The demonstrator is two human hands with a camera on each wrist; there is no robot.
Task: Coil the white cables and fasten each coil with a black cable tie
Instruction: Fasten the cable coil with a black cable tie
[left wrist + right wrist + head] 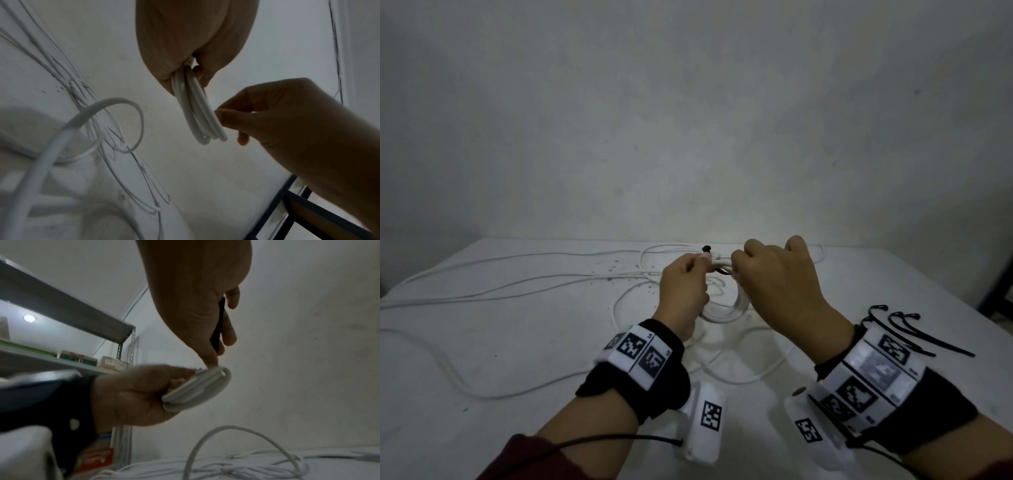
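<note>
Held above white tabletop (517,359): one white coil (197,110), gripped by left hand (681,291); one black tie (218,324) pinched in right hand (777,284) fingers. Three spare ties (914,334) at right; plain wall; metal shelving (68,311).

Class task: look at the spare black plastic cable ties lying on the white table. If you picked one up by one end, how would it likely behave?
The black plastic cable ties are thin strips, so probably very light. They lie curved, hooked at one end, on the white table, suggesting springy flex rather than limpness. Being flat, they are unlikely to roll.
</note>
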